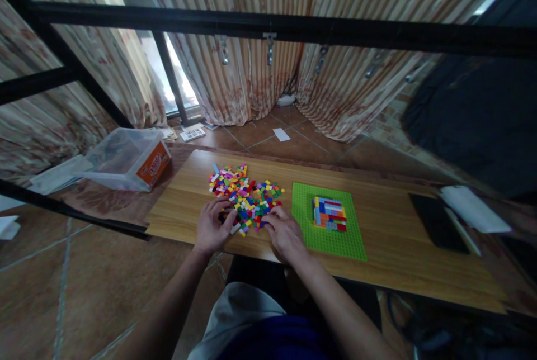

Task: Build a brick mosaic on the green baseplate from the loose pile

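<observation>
A loose heap of small multicoloured building bricks (247, 195) lies on the wooden table. At the heap's near left side is my left hand (213, 226), its fingers curved over the bricks and its thumb apart from them. My right hand (286, 231) reaches into the near right side, fingers bent and tips close together; any brick between them is too small to make out. Right of that hand, a green baseplate (302, 231) lies flat. It carries a low, roughly square block built of coloured bricks (330, 214), with red, blue, orange and grey parts.
A clear plastic bin (121, 153) with an orange label stands left of the table (390, 237). On the table's right end lie a dark flat object (438, 223) and a white object (476, 209). A black metal bar (268, 27) crosses in front, above the table.
</observation>
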A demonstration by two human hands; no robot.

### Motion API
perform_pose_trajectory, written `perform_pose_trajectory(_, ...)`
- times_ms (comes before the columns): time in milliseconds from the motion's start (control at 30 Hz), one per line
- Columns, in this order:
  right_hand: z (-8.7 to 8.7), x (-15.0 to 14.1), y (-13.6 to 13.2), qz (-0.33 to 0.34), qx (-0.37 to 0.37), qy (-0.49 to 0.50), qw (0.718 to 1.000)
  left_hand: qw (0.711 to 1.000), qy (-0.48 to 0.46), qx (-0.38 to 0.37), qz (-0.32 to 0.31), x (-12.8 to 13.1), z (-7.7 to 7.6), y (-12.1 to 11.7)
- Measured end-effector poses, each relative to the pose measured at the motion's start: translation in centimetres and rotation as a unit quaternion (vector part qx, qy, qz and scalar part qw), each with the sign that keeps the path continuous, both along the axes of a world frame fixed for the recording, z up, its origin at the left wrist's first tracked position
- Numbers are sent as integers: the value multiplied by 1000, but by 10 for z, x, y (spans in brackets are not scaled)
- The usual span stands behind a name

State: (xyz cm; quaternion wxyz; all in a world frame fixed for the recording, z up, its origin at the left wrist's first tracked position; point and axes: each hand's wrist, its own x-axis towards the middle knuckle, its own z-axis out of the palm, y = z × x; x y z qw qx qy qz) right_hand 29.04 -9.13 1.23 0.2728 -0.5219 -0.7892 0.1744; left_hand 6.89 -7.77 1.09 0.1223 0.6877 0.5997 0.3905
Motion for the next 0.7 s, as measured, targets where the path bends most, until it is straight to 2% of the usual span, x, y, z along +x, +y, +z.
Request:
perform_pose_trajectory(200,2,-8,4,-18,7,-9,1000,1000,8,7,-12,-2,-1,1)
perform_pose_trajectory(400,13,-4,-7,-44,-10,83,996,1000,9,8,-13,-3,-2,3)
perform_pose_trajectory(567,19,11,-25,-113,-58,226,966,1000,13,13,-17,-4,-3,3)
perform_pose_trajectory(700,16,33,-44,-173,-110,300,932,1000,16,9,-17,-4,-4,3)
